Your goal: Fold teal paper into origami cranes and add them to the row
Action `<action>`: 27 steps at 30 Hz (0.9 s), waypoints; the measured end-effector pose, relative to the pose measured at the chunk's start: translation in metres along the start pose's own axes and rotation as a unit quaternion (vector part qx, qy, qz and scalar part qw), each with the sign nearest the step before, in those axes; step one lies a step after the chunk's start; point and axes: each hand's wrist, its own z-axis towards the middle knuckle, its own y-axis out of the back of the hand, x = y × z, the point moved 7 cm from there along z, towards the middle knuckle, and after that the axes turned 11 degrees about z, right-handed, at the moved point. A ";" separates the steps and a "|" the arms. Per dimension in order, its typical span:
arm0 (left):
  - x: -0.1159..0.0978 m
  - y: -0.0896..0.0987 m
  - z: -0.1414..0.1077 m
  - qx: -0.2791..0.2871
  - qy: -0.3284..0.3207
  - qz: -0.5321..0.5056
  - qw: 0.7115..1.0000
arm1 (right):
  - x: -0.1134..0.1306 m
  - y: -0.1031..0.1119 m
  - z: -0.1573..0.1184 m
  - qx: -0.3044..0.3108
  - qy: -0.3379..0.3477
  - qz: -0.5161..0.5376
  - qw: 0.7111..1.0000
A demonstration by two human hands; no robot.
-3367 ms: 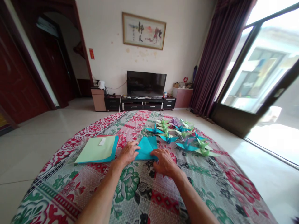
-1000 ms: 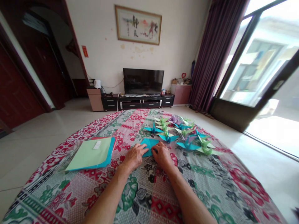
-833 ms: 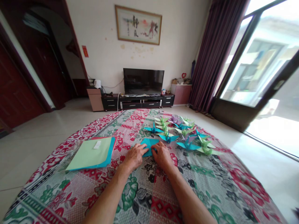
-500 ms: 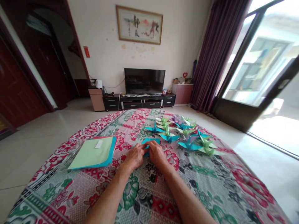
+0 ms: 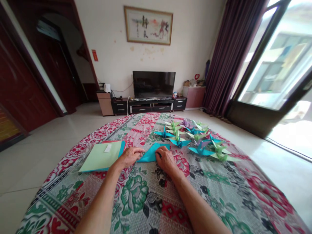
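Observation:
A folded sheet of blue origami paper (image 5: 149, 154) lies on the patterned tablecloth in front of me. It has a slanted left edge and a point at the lower left. My left hand (image 5: 130, 156) is at that edge, thumb and fingers drawn together on the paper. Curled fingers of my right hand (image 5: 166, 159) press on the right part of the sheet and hide some of it. To the left is a stack of square paper (image 5: 99, 157), pale green on top with blue and red beneath. A small white slip (image 5: 107, 148) rests on it.
Several folded paper cranes, among them a blue crane (image 5: 201, 149), a green crane (image 5: 220, 153) and a purple crane (image 5: 185, 123), stand at the right back of the round table. The floral tablecloth (image 5: 136, 198) covers it. Beyond are a television (image 5: 154, 84) and a low cabinet (image 5: 141, 109).
My hands, close together before, are now apart: the left has moved left along the paper, uncovering more of the blue sheet. The right stays on it. The view has shifted slightly.

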 end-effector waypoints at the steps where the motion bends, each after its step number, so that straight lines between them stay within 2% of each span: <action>1: 0.003 0.002 -0.002 0.007 0.004 -0.007 1.000 | 0.000 0.000 0.000 0.000 -0.001 -0.001 1.000; 4: 0.009 0.001 -0.004 0.026 -0.001 -0.007 1.000 | -0.002 -0.002 0.000 -0.003 -0.002 -0.004 1.000; 8: 0.012 0.000 -0.006 0.038 0.006 0.055 0.998 | -0.003 -0.002 -0.001 -0.013 -0.022 -0.009 1.000; 17: -0.005 0.001 -0.008 -0.007 -0.011 0.179 0.984 | 0.000 -0.004 -0.002 -0.015 -0.046 -0.018 0.999; 27: -0.018 0.002 -0.015 0.002 -0.020 0.185 0.983 | -0.004 -0.006 -0.001 -0.011 -0.038 -0.012 0.999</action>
